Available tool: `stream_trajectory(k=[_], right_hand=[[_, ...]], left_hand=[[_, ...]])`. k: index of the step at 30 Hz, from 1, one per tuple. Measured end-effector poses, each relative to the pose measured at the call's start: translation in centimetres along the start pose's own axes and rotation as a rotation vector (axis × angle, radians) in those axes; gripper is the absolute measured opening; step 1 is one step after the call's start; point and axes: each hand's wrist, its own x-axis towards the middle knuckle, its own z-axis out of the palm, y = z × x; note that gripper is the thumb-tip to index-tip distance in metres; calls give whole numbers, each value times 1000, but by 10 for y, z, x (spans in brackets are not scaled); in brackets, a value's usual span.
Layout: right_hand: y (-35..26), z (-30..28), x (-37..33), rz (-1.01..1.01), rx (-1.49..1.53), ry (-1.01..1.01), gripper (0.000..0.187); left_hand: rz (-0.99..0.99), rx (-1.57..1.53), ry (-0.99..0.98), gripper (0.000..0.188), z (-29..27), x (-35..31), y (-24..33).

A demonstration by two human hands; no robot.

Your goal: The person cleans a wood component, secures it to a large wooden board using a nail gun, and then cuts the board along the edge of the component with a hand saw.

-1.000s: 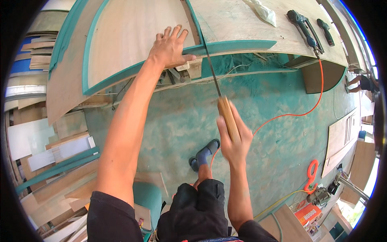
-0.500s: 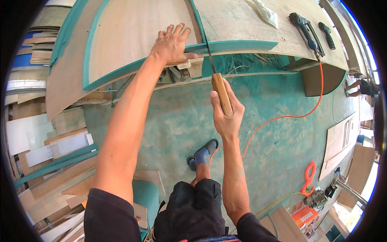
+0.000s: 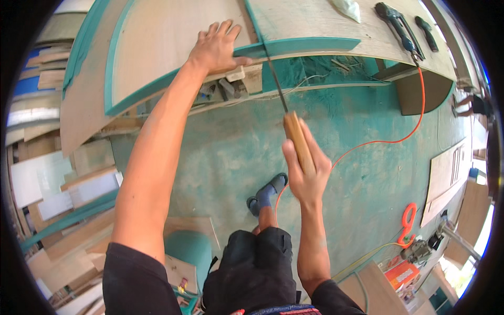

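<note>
My right hand (image 3: 310, 170) is wrapped round the wooden handle of a handsaw (image 3: 300, 144). The saw's thin dark blade slants away from me, its far part against the edge of a green strip (image 3: 315, 47) where another green strip meets it. My left hand (image 3: 214, 50) lies with fingers spread on the panel (image 3: 163, 42) just left of the blade. Its thumb reaches over the green edging. Wood offcuts (image 3: 233, 84) sit beneath the bench top, below that hand.
At the back right of the bench top lie a nail gun (image 3: 396, 29) with an orange hose (image 3: 388, 141), a smaller black tool (image 3: 426, 34) and a whitish bag (image 3: 347, 9). Stacked boards (image 3: 79, 220) line the left side. A green stool (image 3: 189, 252) stands by my left.
My right hand has drawn the saw back toward me and slightly right, so more blade shows. My left hand stays on the panel. The view has shifted a little.
</note>
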Motion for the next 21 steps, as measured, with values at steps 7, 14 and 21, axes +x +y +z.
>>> stream_trajectory(k=[7, 14, 21], right_hand=[[8, 12, 10, -48, 47, 33, 50], [30, 1, -19, -206, -1, 91, 49], [7, 25, 39, 34, 46, 16, 48]], left_hand=[[-3, 14, 30, 110, -12, 10, -1], [14, -4, 32, 110, -11, 6, -5], [24, 7, 84, 113, -5, 17, 1]])
